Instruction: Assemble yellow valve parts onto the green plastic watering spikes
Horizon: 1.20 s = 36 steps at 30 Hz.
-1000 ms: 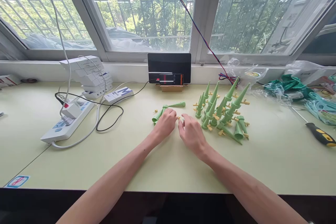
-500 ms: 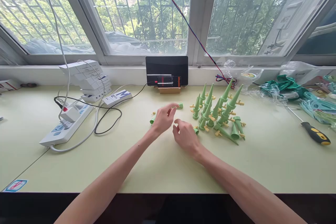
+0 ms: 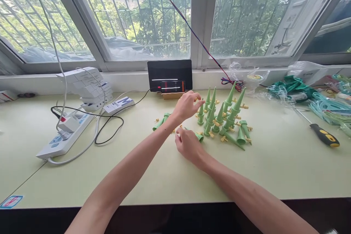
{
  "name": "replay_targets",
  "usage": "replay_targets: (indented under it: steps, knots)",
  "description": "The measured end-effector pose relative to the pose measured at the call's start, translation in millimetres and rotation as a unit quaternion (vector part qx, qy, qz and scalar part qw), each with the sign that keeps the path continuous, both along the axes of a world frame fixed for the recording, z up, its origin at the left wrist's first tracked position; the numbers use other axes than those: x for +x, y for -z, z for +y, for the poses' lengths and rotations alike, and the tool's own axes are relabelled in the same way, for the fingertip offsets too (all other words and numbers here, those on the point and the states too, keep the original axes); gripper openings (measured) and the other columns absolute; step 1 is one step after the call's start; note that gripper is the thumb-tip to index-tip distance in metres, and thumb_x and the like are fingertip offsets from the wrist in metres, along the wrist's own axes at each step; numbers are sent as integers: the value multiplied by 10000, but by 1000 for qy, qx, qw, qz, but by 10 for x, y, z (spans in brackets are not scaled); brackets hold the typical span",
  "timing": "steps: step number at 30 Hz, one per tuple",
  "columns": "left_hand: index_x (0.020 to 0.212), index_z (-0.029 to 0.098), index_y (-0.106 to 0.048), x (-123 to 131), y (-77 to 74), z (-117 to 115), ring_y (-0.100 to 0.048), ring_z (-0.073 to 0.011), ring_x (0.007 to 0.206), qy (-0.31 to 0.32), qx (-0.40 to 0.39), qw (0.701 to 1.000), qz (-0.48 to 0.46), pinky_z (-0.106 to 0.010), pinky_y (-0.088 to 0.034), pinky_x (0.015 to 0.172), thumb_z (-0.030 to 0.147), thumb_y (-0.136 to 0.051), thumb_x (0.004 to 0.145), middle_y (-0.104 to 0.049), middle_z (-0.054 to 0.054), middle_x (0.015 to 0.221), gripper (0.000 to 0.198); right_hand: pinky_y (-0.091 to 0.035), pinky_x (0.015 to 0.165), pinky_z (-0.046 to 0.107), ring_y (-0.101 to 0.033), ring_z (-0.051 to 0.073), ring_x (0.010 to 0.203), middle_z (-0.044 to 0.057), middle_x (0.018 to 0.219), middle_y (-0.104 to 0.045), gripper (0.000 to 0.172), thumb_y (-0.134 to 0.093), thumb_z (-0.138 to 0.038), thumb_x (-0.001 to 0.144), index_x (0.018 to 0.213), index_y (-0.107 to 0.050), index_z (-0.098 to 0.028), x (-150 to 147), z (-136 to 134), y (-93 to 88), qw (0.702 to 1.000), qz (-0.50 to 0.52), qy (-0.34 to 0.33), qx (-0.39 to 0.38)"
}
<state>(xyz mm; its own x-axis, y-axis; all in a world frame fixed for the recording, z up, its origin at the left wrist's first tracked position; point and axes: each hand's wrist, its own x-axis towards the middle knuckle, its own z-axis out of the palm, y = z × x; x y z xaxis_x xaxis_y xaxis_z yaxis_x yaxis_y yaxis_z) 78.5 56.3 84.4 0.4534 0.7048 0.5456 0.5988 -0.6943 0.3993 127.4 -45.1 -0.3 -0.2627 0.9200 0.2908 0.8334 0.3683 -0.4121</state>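
Note:
My left hand (image 3: 189, 105) reaches over to the left edge of a group of green plastic spikes with yellow valves. Its thumb and forefinger are apart, close to the tip of a standing green spike (image 3: 201, 114); no grip on it shows. Lower down, my right hand (image 3: 189, 145) rests on the table, fingers loosely curled with a gap at the thumb. Just behind it lies another green spike (image 3: 199, 137), partly hidden by the hand. Left of my left forearm are a green piece (image 3: 161, 121) and a small yellow valve (image 3: 157, 120).
A phone (image 3: 172, 86) leans before a black tablet (image 3: 170, 69). At left are a power strip (image 3: 65, 135), cables and stacked white boxes (image 3: 93, 87). A screwdriver (image 3: 325, 136) and green plastic bags (image 3: 293, 89) lie at right. Several spikes stand or lie right of my hands.
My left hand has moved right and away from me, from beside a small green piece to the standing spikes. My right hand stays nearly in place. The view has shifted slightly.

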Motion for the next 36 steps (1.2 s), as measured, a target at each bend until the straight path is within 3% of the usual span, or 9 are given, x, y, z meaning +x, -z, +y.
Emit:
replay_targets:
  steps: [5,10,16,21,24,29,32,36]
  knots:
    - [777,166,-673,79,20,54,-539,-151,699,22,13,1000,-7,-280,-394,680,284,-558,918,-581,-27,726,216,-238,545,275,-476,144,613,1,677,-526,161,-419,-145,953,824,-503,-190,-2,5,1,1000,-16,-3,-10]
    - [735,173,-660,102,-9,69,-510,-145,666,19,33,999,-33,-275,-384,675,274,-567,910,-545,-6,652,222,-235,546,268,-468,145,611,1,671,-530,170,-418,-142,946,802,-493,-193,-3,5,25,1000,-15,-8,1]
    - [755,170,-683,11,-287,-19,-479,-125,604,-7,69,995,-72,-268,-393,665,317,-576,905,-546,2,635,236,-268,568,255,-504,143,629,18,697,-572,171,-431,-154,947,817,-538,-181,0,-6,-8,1000,11,-6,-5]
    - [742,159,-680,-359,-477,-233,-490,-116,603,-54,83,989,-110,-248,-388,616,362,-605,878,-589,-7,659,256,-353,619,240,-550,146,648,36,729,-618,178,-433,-182,963,899,-598,-163,-10,-10,-36,997,83,-5,-9]
    - [718,160,-669,-632,-383,-368,-454,-99,547,-79,54,986,-136,-241,-366,561,371,-603,877,-566,5,608,272,-412,643,257,-584,164,652,49,740,-640,204,-437,-196,959,1063,-603,-136,-22,12,4,986,166,3,-13]
    - [734,164,-667,-916,-57,-459,-424,-88,477,-94,-45,976,-190,-235,-349,479,410,-629,853,-537,13,569,275,-510,607,285,-638,152,619,94,987,-674,483,-515,-245,905,1368,-423,-143,-27,40,45,935,348,-3,-64]
    - [721,166,-654,-976,102,-434,-439,-85,460,-83,-95,963,-238,-229,-347,449,401,-648,838,-528,14,569,263,-571,683,307,-680,161,735,81,1052,-665,529,-594,-264,859,1360,-433,-203,-26,32,8,890,438,-72,-104]
    - [724,167,-635,-1008,264,-402,-399,-76,421,-44,-173,931,-319,-226,-315,414,422,-661,833,-439,37,520,279,-589,697,333,-683,184,781,53,895,-665,386,-611,-387,878,1197,-539,-182,-27,45,-11,844,509,-109,-127]
